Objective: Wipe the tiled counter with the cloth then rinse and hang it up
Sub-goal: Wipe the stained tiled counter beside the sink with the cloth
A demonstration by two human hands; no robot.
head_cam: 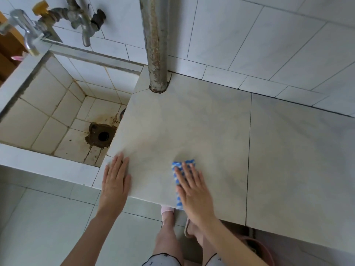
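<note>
Pressing the cloth flat under our right hand at the counter front edge, left hand spread flat and holding nothing, we risk dragging the overhanging end off onto the floor.

Rusty pipe (upright), wall taps

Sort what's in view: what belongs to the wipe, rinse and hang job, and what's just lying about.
Job: cloth under the right hand; tiled counter; sink and tap for rinsing.
Lying about: rusty pipe; reddish tub under the counter.
</note>
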